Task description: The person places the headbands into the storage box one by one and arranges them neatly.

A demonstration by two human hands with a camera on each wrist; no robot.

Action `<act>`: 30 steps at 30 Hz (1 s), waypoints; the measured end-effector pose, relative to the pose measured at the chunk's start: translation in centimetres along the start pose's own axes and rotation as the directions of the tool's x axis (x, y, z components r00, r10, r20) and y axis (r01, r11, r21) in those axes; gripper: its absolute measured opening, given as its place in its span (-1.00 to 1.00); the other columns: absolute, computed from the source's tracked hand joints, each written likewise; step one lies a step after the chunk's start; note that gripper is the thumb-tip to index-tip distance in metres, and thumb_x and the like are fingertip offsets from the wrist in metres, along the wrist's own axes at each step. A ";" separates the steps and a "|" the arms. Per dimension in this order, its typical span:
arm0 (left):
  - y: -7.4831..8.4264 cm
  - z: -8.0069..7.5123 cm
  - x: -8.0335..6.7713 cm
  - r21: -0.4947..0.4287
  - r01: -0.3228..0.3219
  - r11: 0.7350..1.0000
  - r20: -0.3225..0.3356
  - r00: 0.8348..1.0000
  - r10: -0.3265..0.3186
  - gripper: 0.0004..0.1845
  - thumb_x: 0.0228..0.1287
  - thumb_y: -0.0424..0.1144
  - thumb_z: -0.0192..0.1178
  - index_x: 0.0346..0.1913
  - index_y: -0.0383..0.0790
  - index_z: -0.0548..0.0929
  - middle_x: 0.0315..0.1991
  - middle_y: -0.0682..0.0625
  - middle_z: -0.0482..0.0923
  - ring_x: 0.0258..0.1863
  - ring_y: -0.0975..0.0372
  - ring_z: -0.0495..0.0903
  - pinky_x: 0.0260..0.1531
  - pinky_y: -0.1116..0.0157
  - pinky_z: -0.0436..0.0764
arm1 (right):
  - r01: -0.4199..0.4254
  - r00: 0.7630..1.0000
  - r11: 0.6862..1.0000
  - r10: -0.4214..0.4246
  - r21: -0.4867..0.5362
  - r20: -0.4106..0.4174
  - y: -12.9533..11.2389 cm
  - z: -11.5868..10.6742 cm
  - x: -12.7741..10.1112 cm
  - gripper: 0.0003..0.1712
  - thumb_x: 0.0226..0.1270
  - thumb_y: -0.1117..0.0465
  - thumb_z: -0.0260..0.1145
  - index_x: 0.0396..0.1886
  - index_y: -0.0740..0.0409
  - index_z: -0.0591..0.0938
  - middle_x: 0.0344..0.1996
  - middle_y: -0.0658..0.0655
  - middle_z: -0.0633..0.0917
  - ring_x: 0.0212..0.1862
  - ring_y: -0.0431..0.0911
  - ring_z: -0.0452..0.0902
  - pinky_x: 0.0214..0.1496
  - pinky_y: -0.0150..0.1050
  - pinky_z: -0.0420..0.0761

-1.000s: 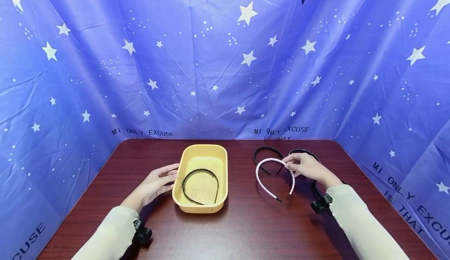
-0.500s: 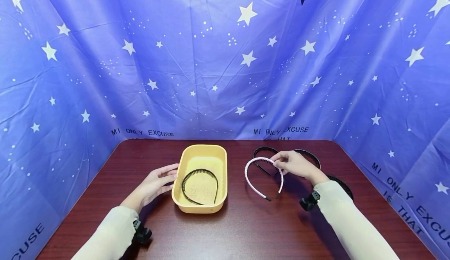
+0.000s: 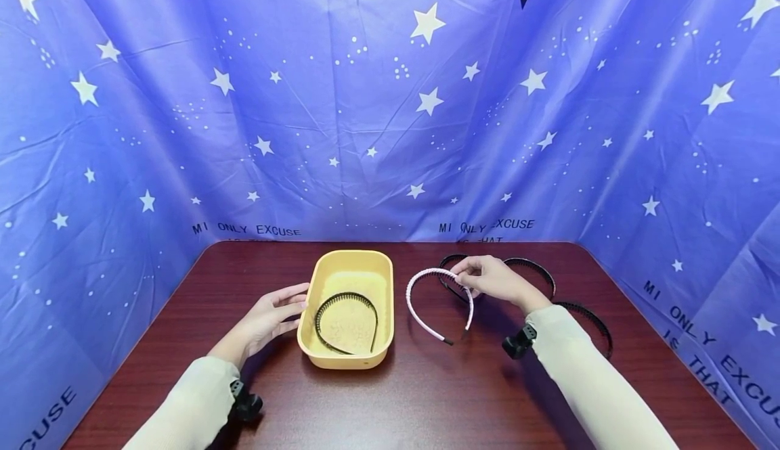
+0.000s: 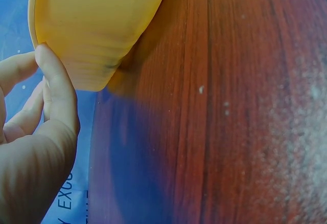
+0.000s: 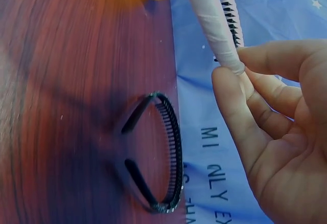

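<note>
My right hand (image 3: 496,279) pinches a pale pink headband (image 3: 411,294), thumb and fingertips on its upper right curve. The headband hangs with its black-tipped ends downward; in the right wrist view, dark teeth line the inside of the wrapped pink band (image 5: 209,22). To its left stands a yellow rectangular bin (image 3: 390,301) with a black toothed headband (image 3: 318,318) inside. My left hand (image 3: 271,315) touches the bin's left outer side with extended fingers. In the left wrist view, its fingertips meet the yellow wall (image 4: 97,24) close to the rim.
Three black headbands lie on the dark red table (image 3: 426,402): one (image 3: 447,262) partly hidden behind the pink one, another (image 3: 539,267) beyond my right wrist, a third (image 3: 600,325) right of the forearm. A blue star-printed cloth (image 3: 365,132) surrounds the back and sides.
My right hand has carried the pink headband leftward toward the bin, uncovering more of the black headbands on the right. The left hand and bin have stayed in place.
</note>
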State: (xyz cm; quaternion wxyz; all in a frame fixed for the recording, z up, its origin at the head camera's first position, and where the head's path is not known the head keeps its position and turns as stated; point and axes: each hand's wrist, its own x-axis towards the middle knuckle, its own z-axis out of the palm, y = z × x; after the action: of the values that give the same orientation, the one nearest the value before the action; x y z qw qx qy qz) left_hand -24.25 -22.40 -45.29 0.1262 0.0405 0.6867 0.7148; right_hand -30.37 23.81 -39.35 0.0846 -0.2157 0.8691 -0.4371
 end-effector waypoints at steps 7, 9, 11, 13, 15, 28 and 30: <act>0.0 -0.1 0.0 -0.006 -0.005 1.000 0.005 1.000 0.005 -0.35 0.45 -0.35 0.19 0.50 -0.39 0.23 0.27 -0.34 0.40 -0.01 0.24 0.60 -0.01 0.25 0.64 | 0.020 1.000 1.000 -0.020 -0.013 0.012 -1.1 0.9 0.9 -0.76 0.40 0.29 0.32 -0.01 0.32 0.67 -0.29 0.32 0.69 -0.35 -0.03 0.65 -0.27 0.03 0.72; 0.0 -0.1 0.0 -0.005 -0.006 1.000 0.005 1.000 0.006 -0.35 0.45 -0.35 0.19 0.50 -0.39 0.23 0.26 -0.33 0.40 -0.01 0.24 0.60 -0.01 0.25 0.64 | 0.023 1.000 1.000 -0.023 -0.016 0.015 -1.4 1.0 1.1 -0.77 0.39 0.30 0.32 -0.02 0.29 0.68 -0.29 0.33 0.69 -0.35 -0.03 0.64 -0.27 -0.02 0.72; 0.1 -0.1 0.0 -0.004 -0.007 1.000 0.006 1.000 0.007 -0.35 0.44 -0.35 0.19 0.50 -0.39 0.22 0.26 -0.33 0.41 -0.02 0.24 0.60 -0.01 0.24 0.64 | 0.023 1.000 0.999 -0.023 -0.027 0.014 -1.7 1.2 1.3 -0.78 0.39 0.29 0.32 -0.03 0.26 0.69 -0.29 0.33 0.69 -0.36 -0.06 0.64 -0.29 -0.09 0.72; 0.1 -0.1 0.0 -0.004 -0.006 1.000 0.006 1.000 0.006 -0.35 0.44 -0.35 0.19 0.50 -0.39 0.22 0.26 -0.33 0.40 -0.02 0.24 0.60 -0.02 0.24 0.64 | 0.023 1.000 0.999 -0.022 -0.038 0.014 -2.0 1.5 1.5 -0.78 0.38 0.29 0.32 -0.04 0.25 0.69 -0.31 0.30 0.69 -0.38 -0.09 0.63 -0.31 -0.16 0.72; 0.1 0.0 0.0 -0.001 -0.004 1.000 0.009 1.000 0.004 -0.35 0.45 -0.35 0.19 0.50 -0.39 0.22 0.27 -0.34 0.39 -0.01 0.24 0.60 -0.01 0.25 0.64 | 0.025 1.000 0.999 -0.024 -0.037 0.011 -2.2 1.7 1.7 -0.78 0.37 0.29 0.33 -0.04 0.27 0.69 -0.33 0.27 0.69 -0.39 -0.10 0.63 -0.32 -0.18 0.71; 0.5 0.0 -0.3 0.001 -0.021 1.000 0.023 1.000 0.021 -0.33 0.46 -0.33 0.17 0.51 -0.43 0.18 0.27 -0.35 0.38 -0.02 0.26 0.59 -0.03 0.27 0.64 | 0.081 0.994 0.997 -0.080 -0.009 0.080 -4.5 3.9 3.4 -0.74 0.42 0.28 0.29 0.00 0.34 0.65 -0.31 0.27 0.69 -0.38 -0.11 0.65 -0.25 -0.02 0.72; 0.4 -0.1 -0.3 0.002 -0.018 1.000 0.023 1.000 0.018 -0.34 0.47 -0.34 0.16 0.51 -0.43 0.17 0.26 -0.34 0.39 -0.03 0.27 0.59 -0.03 0.28 0.64 | 0.084 0.993 0.996 -0.084 0.003 0.089 -4.7 4.3 3.6 -0.76 0.41 0.29 0.28 -0.02 0.32 0.66 -0.31 0.29 0.68 -0.38 -0.10 0.65 -0.23 0.02 0.72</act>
State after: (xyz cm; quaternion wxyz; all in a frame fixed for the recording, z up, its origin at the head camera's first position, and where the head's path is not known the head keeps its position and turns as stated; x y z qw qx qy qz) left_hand -24.06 -22.55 -44.84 0.1275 0.0552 0.6854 0.7148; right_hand -30.71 16.63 -37.99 0.1048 -0.2712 0.8548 -0.4300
